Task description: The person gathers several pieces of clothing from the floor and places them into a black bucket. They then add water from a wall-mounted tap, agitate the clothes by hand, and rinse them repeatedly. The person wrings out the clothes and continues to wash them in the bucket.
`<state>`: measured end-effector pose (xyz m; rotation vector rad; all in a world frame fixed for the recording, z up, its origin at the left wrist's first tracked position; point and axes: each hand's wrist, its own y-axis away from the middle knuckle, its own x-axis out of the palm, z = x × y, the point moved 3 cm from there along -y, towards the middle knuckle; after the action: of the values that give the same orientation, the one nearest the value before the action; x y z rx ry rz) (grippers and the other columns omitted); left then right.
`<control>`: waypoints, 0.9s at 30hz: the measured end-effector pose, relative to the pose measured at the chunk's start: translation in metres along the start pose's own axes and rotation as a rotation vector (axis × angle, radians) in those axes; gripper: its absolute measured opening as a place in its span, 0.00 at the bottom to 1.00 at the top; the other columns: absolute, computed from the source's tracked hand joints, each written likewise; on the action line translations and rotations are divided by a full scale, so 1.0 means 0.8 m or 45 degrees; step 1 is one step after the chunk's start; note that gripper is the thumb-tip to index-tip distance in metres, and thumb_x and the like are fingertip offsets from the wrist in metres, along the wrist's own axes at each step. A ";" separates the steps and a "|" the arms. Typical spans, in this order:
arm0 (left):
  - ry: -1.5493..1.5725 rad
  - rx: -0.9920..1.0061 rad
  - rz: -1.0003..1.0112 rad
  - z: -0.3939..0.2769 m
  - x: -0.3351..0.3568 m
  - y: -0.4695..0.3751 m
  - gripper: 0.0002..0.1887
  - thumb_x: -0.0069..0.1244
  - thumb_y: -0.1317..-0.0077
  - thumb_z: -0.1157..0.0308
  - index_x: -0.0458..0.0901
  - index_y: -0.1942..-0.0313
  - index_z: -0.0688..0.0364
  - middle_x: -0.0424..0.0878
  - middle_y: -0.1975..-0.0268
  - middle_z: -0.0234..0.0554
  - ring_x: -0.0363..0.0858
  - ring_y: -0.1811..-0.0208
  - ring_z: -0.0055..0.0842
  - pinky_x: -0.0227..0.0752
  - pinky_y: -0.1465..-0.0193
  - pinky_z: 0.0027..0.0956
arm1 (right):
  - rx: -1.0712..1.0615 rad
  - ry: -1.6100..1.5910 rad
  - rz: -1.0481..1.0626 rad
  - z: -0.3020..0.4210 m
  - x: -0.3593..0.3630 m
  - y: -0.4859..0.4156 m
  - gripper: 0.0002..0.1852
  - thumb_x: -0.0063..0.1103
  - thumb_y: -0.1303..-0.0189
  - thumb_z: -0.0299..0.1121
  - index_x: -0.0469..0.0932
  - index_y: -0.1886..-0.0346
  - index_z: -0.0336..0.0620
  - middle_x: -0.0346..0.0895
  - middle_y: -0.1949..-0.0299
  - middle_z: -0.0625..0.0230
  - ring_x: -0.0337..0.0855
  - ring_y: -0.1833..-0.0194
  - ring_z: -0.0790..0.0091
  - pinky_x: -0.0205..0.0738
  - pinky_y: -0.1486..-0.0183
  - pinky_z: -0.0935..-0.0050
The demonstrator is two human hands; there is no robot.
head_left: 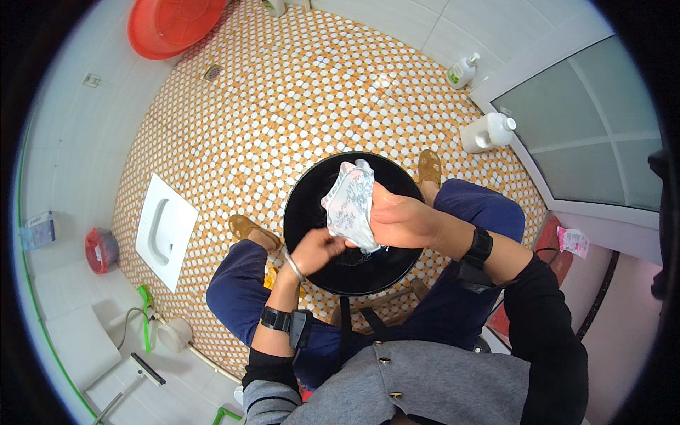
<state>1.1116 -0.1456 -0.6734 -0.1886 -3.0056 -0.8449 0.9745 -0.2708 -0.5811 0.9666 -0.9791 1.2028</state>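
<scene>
A wet-looking white cloth with grey lettering and pale pink patches (350, 204) is spread above a round black basin (300, 212) on the tiled floor. My right hand (401, 218) holds the cloth along its right side, partly from behind, with the palm side towards the cloth. At the cloth's lower left edge, my left hand (317, 254) pinches it between thumb and fingers. Dark contents low in the basin are hard to make out. The basin stands between my feet.
A squat toilet (166, 234) and a red bin (101, 251) lie to the left. White bottles, a jug (487, 133) and a pump bottle (462, 71), stand by the right wall. A red basin (172, 26) leans at top left, near a floor drain (213, 73).
</scene>
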 end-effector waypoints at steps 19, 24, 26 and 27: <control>1.061 0.553 -0.087 -0.095 0.013 0.054 0.61 0.63 0.55 0.77 0.32 0.29 0.54 0.56 0.32 0.50 0.60 0.32 0.41 0.55 0.32 0.41 | 0.017 0.801 -0.405 0.027 -0.012 -0.001 0.11 0.55 0.39 0.31 0.78 0.58 0.33 0.80 0.66 0.69 0.77 0.66 0.80 0.70 0.63 0.78; 1.059 0.514 -0.082 -0.085 -0.008 0.053 0.51 0.56 0.50 0.81 0.40 0.30 0.56 0.60 0.34 0.50 0.64 0.35 0.43 0.59 0.34 0.44 | 0.603 1.525 -0.238 0.020 -0.042 -0.019 0.17 0.55 0.36 0.42 0.78 0.71 0.34 0.73 0.76 0.73 0.68 0.72 0.80 0.64 0.68 0.77; 0.834 0.392 -0.287 -0.070 -0.020 0.051 0.45 0.53 0.47 0.83 0.46 0.32 0.58 0.67 0.39 0.49 0.70 0.39 0.40 0.65 0.38 0.41 | 0.206 1.412 -0.279 0.035 -0.044 -0.022 0.17 0.55 0.36 0.41 0.77 0.70 0.34 0.74 0.75 0.72 0.68 0.71 0.80 0.65 0.67 0.76; 0.740 0.365 -0.353 -0.063 -0.024 0.050 0.42 0.51 0.46 0.84 0.49 0.32 0.59 0.71 0.41 0.49 0.73 0.41 0.38 0.68 0.40 0.39 | 0.127 1.384 -0.373 0.040 -0.047 -0.021 0.17 0.55 0.36 0.41 0.77 0.70 0.33 0.74 0.74 0.72 0.68 0.70 0.80 0.65 0.66 0.76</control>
<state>1.1343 -0.1402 -0.6105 0.4130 -2.5729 -0.3720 0.9846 -0.3139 -0.6090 0.3730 0.0840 1.2735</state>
